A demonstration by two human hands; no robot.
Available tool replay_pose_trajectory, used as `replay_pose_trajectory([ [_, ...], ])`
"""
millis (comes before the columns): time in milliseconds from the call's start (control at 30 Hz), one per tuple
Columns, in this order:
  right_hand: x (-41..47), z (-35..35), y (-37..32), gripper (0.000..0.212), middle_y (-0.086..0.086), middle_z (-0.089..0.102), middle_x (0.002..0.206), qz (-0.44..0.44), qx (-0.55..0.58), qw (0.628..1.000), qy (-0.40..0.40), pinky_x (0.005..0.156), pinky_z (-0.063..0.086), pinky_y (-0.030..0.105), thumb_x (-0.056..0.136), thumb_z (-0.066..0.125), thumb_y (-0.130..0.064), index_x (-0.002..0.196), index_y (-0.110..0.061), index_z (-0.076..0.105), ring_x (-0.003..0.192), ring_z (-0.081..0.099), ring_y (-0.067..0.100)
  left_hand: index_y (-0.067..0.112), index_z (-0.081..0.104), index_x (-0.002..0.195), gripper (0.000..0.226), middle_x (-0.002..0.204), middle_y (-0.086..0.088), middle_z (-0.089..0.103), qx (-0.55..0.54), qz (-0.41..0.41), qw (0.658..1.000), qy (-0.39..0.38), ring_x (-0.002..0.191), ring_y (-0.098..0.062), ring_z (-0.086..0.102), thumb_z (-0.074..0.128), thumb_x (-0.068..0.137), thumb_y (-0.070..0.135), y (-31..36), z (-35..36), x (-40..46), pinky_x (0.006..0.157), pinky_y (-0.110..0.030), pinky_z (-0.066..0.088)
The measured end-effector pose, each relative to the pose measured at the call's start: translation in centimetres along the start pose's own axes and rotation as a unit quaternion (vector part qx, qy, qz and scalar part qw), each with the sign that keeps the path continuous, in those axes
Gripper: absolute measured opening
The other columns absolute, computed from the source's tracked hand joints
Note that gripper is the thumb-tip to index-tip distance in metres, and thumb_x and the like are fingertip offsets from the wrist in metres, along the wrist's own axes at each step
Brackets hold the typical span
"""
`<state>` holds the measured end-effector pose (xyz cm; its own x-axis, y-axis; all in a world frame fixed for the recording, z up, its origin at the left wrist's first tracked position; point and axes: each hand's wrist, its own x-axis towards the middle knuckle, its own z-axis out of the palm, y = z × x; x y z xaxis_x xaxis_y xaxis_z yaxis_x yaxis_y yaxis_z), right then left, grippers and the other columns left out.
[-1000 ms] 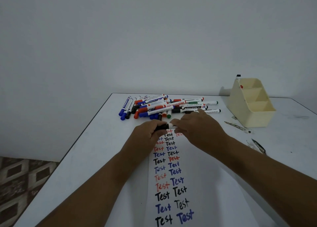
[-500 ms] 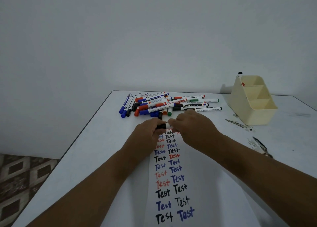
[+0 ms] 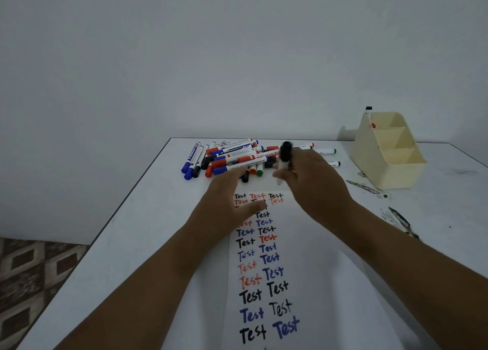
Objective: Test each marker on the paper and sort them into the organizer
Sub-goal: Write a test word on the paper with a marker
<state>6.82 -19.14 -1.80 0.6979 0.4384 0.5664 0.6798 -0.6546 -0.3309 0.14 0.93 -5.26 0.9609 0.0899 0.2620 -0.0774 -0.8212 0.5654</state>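
Right hand (image 3: 311, 180): fingers curled round a white-barrelled marker with a black cap (image 3: 283, 162), held nearly upright above the far end of the paper; left hand (image 3: 232, 204): fingers straight and loosely spread, holding nothing, over the long white paper sheet (image 3: 266, 270) bearing rows of "Test" in black, red and blue; loose pile of blue, red, black and green markers (image 3: 232, 159) at the white table's (image 3: 132, 244) far edge; cream plastic three-tier organizer (image 3: 388, 151) far right, two marker ends showing in its rear compartment
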Motion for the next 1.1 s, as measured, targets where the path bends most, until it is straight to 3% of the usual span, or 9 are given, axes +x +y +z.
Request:
replay_pose_trajectory([
  [100, -0.4, 0.0, 0.3, 0.014, 0.002, 0.07, 0.097, 0.087, 0.193, 0.977, 0.02, 0.071, 0.057, 0.041, 0.103, 0.05, -0.034, 0.11, -0.022, 0.049, 0.08, 0.067, 0.018, 0.038, 0.026, 0.147, 0.088, 0.153, 0.01, 0.032, 0.046, 0.006, 0.997, -0.068, 0.139, -0.012, 0.029, 0.057, 0.075, 0.077, 0.0, 0.4, 0.1, 0.109, -0.036, 0.031],
  [167, -0.6, 0.2, 0.5, 0.015, 0.013, 0.071, 0.096, 0.162, 0.341, 0.925, 0.03, 0.067, 0.061, 0.039, 0.104, 0.052, -0.023, 0.113, -0.016, 0.043, 0.074, 0.071, 0.023, 0.037, 0.03, 0.147, 0.083, 0.154, 0.009, 0.032, 0.089, 0.014, 0.991, -0.1, 0.139, -0.011, 0.029, 0.054, 0.078, 0.076, 0.1, 0.5, 0.1, 0.11, -0.036, 0.029],
  [267, -1.0, 0.7, 0.7, 0.044, 0.023, 0.069, 0.097, 0.239, 0.482, 0.843, 0.022, 0.073, 0.063, 0.042, 0.095, 0.067, -0.007, 0.124, -0.008, 0.034, 0.084, 0.074, 0.035, 0.032, 0.033, 0.147, 0.081, 0.155, 0.009, 0.031, 0.142, 0.044, 0.981, -0.123, 0.143, -0.011, 0.024, 0.049, 0.081, 0.076, 0.2, 0.6, 0.1, 0.114, -0.036, 0.023],
  [333, -1.6, 1.2, 1.0, 0.058, 0.022, 0.069, 0.096, 0.27, 0.488, 0.83, 0.007, 0.075, 0.063, 0.04, 0.086, 0.076, 0.0, 0.126, -0.013, 0.035, 0.083, 0.074, 0.032, 0.032, 0.031, 0.149, 0.084, 0.157, 0.009, 0.028, 0.148, 0.047, 0.979, -0.13, 0.145, -0.011, 0.021, 0.046, 0.08, 0.078, 0.1, 0.6, 0.1, 0.116, -0.037, 0.02],
  [433, -1.9, 1.4, 1.2, 0.041, 0.021, 0.072, 0.095, 0.285, 0.471, 0.835, -0.012, 0.075, 0.063, 0.036, 0.082, 0.08, -0.003, 0.113, -0.013, 0.054, 0.082, 0.074, 0.03, 0.031, 0.028, 0.151, 0.088, 0.159, 0.009, 0.024, 0.168, 0.047, 0.974, -0.144, 0.146, -0.011, 0.019, 0.045, 0.079, 0.08, 0.2, 0.6, 0.2, 0.116, -0.038, 0.019],
  [500, -2.0, 1.5, 1.4, 0.032, 0.019, 0.072, 0.094, 0.287, 0.463, 0.839, -0.025, 0.079, 0.063, 0.041, 0.081, 0.081, -0.005, 0.106, -0.01, 0.062, 0.084, 0.074, 0.031, 0.031, 0.026, 0.151, 0.09, 0.159, 0.009, 0.023, 0.172, 0.044, 0.972, -0.151, 0.145, -0.011, 0.02, 0.046, 0.078, 0.08, 0.3, 0.6, 0.2, 0.116, -0.037, 0.019],
  [633, -2.2, 1.9, 1.5, 0.032, 0.013, 0.074, 0.091, 0.274, 0.419, 0.864, -0.051, 0.082, 0.062, 0.044, 0.079, 0.084, -0.011, 0.104, -0.012, 0.063, 0.08, 0.075, 0.026, 0.032, 0.027, 0.151, 0.093, 0.159, 0.011, 0.022, 0.171, 0.045, 0.972, -0.154, 0.145, -0.01, 0.022, 0.046, 0.076, 0.083, 0.2, 0.6, 0.3, 0.116, -0.036, 0.02],
  [867, -2.3, 2.3, 1.4, 0.031, -0.001, 0.075, 0.087, 0.233, 0.306, 0.92, -0.073, 0.076, 0.06, 0.025, 0.081, 0.084, -0.022, 0.102, -0.021, 0.062, 0.074, 0.074, 0.01, 0.032, 0.025, 0.152, 0.094, 0.159, 0.011, 0.021, 0.178, 0.044, 0.969, -0.165, 0.145, -0.01, 0.021, 0.044, 0.075, 0.084, 0.1, 0.7, 0.4, 0.115, -0.034, 0.019],
  [1100, -2.4, 2.3, 1.4, 0.029, 0.001, 0.073, 0.084, 0.226, 0.293, 0.925, -0.089, 0.07, 0.059, 0.023, 0.08, 0.084, -0.022, 0.099, -0.02, 0.062, 0.07, 0.073, 0.011, 0.032, 0.026, 0.151, 0.094, 0.159, 0.011, 0.023, 0.179, 0.044, 0.969, -0.164, 0.144, -0.01, 0.022, 0.044, 0.075, 0.084, 0.1, 0.7, 0.5, 0.115, -0.036, 0.022],
])
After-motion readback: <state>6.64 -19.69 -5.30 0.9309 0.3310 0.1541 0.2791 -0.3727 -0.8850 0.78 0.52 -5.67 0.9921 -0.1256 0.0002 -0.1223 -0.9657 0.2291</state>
